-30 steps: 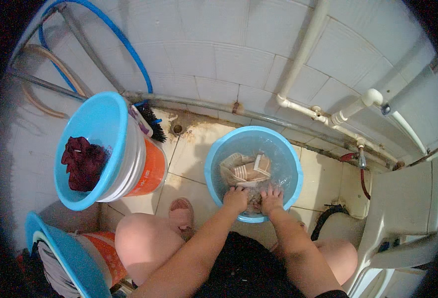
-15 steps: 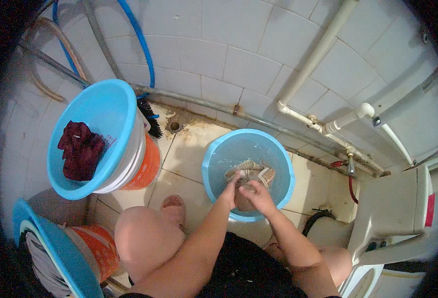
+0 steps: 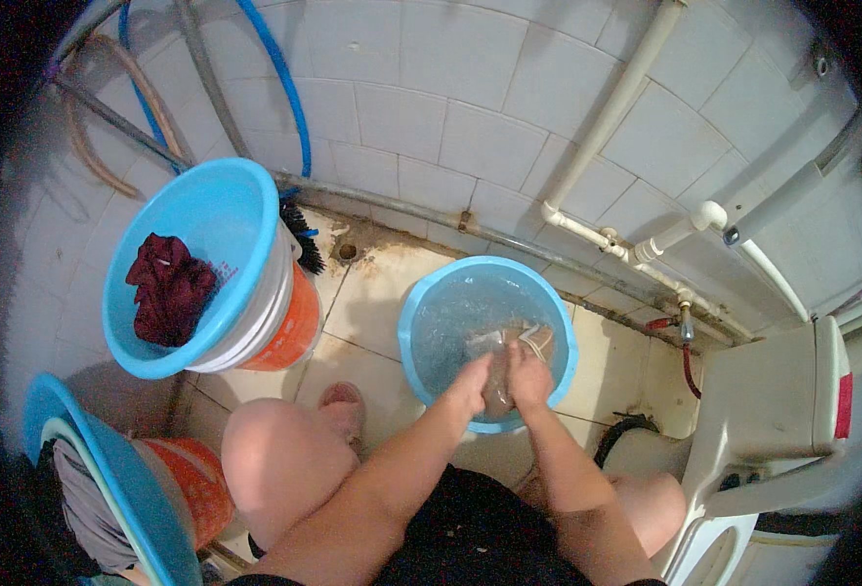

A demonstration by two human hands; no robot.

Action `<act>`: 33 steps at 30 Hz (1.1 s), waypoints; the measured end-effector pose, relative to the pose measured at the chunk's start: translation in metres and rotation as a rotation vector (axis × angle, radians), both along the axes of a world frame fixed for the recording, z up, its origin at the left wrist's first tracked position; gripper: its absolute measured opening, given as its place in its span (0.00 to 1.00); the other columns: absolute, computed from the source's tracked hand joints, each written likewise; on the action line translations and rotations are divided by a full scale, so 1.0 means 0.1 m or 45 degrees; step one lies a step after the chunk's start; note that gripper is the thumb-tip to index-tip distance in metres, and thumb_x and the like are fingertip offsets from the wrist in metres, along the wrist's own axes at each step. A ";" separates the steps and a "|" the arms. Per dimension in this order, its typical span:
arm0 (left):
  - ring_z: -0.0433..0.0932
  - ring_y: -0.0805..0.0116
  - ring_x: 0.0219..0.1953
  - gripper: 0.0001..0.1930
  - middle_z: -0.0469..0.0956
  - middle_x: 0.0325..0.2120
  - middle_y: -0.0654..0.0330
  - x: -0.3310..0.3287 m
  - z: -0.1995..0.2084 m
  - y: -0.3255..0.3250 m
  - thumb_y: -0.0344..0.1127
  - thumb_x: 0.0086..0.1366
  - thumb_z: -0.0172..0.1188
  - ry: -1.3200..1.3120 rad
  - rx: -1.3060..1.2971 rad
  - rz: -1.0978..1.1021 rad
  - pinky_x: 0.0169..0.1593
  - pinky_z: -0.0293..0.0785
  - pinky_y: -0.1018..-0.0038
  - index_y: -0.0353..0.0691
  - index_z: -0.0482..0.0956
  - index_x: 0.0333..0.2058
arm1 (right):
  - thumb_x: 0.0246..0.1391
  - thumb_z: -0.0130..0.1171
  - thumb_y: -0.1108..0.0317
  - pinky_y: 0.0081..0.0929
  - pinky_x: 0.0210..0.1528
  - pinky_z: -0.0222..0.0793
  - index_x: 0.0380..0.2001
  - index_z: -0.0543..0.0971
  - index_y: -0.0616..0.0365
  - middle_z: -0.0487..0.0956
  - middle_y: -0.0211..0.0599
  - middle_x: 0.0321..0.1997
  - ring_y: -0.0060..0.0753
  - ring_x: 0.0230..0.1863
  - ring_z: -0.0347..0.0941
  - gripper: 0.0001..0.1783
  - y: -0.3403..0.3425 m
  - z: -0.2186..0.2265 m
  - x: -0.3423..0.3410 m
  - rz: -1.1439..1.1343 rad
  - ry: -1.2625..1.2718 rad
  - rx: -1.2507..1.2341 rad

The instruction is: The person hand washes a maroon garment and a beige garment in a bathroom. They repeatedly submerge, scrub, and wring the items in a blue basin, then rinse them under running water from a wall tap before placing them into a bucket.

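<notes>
In a light blue basin (image 3: 408, 337) of water on the tiled floor lies a beige and tan shoe (image 3: 540, 341) with pale laces, partly under the surface. My left hand (image 3: 472, 387) and my right hand (image 3: 528, 376) are both down in the basin, close together. Between them they grip a brownish, wet part of the shoe, its heel end toward me. Hands and rippling water hide much of it, and I cannot tell whether a second shoe lies below.
At the left a blue basin (image 3: 123, 303) with a dark red cloth (image 3: 172, 290) rests on a white and orange bucket (image 3: 289, 327). Nearer stands another blue basin (image 3: 152, 508) holding grey cloth (image 3: 89, 508). Pipes (image 3: 597, 151) run along the wall; a toilet (image 3: 763, 400) is at the right.
My hands have turned and shifted slightly right, pressing round the shoe from both sides. The shoe has turned and sits lower in the water, which ripples more.
</notes>
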State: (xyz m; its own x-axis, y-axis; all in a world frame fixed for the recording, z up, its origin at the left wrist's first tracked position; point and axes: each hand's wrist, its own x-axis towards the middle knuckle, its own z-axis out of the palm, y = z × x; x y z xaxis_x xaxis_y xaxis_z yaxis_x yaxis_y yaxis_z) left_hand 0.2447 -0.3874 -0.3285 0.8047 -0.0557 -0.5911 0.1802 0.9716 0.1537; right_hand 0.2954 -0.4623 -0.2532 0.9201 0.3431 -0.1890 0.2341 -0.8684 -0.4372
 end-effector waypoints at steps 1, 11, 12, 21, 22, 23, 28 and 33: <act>0.74 0.60 0.40 0.15 0.76 0.37 0.57 0.03 -0.09 -0.01 0.42 0.61 0.47 0.105 0.035 -0.068 0.45 0.71 0.62 0.40 0.73 0.41 | 0.54 0.36 0.42 0.44 0.39 0.66 0.37 0.77 0.57 0.76 0.57 0.30 0.55 0.35 0.73 0.31 -0.10 -0.10 0.11 0.019 -0.008 0.022; 0.56 0.49 0.56 0.17 0.59 0.53 0.51 -0.39 -0.01 0.24 0.38 0.60 0.45 0.493 2.791 -0.929 0.55 0.55 0.53 0.45 0.68 0.48 | 0.43 0.57 0.51 0.50 0.52 0.55 0.57 0.57 0.47 0.55 0.45 0.58 0.47 0.60 0.50 0.38 -0.29 -0.94 -0.09 0.675 -0.256 -0.651; 0.56 0.49 0.56 0.17 0.58 0.54 0.52 -0.43 -0.11 0.22 0.39 0.60 0.44 0.442 2.888 -1.074 0.56 0.53 0.53 0.45 0.67 0.48 | 0.43 0.57 0.50 0.51 0.52 0.54 0.57 0.57 0.46 0.54 0.44 0.59 0.47 0.61 0.50 0.38 -0.29 -1.04 -0.10 0.734 -0.257 -0.703; 0.59 0.51 0.56 0.28 0.60 0.55 0.50 -0.06 -0.35 0.38 0.52 0.62 0.44 0.685 1.258 -0.537 0.58 0.53 0.57 0.40 0.59 0.56 | 0.43 0.57 0.61 0.35 0.41 0.67 0.33 0.76 0.57 0.77 0.48 0.32 0.49 0.37 0.73 0.14 -0.02 -1.19 -0.05 0.234 0.119 0.371; 0.60 0.52 0.55 0.28 0.61 0.54 0.51 -0.07 -0.24 0.40 0.52 0.62 0.43 0.540 0.836 -0.301 0.57 0.54 0.57 0.40 0.59 0.56 | 0.43 0.59 0.61 0.37 0.38 0.66 0.29 0.75 0.59 0.76 0.46 0.32 0.49 0.36 0.72 0.13 0.13 -0.82 -0.18 0.227 0.101 0.481; 0.61 0.54 0.54 0.28 0.62 0.54 0.51 -0.10 -0.13 0.42 0.52 0.63 0.43 0.456 0.395 -0.087 0.57 0.55 0.58 0.40 0.58 0.56 | 0.44 0.59 0.61 0.37 0.37 0.66 0.28 0.74 0.59 0.76 0.46 0.31 0.49 0.35 0.72 0.13 0.23 -0.51 -0.26 0.251 0.083 0.559; 0.65 0.55 0.51 0.27 0.65 0.50 0.51 -0.03 -0.11 0.55 0.51 0.63 0.44 0.106 0.002 0.049 0.54 0.59 0.58 0.38 0.60 0.54 | 0.48 0.57 0.62 0.36 0.30 0.63 0.21 0.73 0.62 0.74 0.48 0.25 0.48 0.27 0.70 0.13 0.41 0.08 -0.43 0.400 -0.102 0.839; 0.69 0.56 0.47 0.25 0.68 0.47 0.52 0.08 -0.41 0.35 0.50 0.63 0.45 0.135 0.134 0.261 0.50 0.64 0.59 0.37 0.62 0.52 | 0.53 0.50 0.58 0.38 0.30 0.65 0.21 0.74 0.64 0.73 0.51 0.20 0.55 0.23 0.69 0.18 0.48 0.11 -0.13 0.226 -0.104 0.742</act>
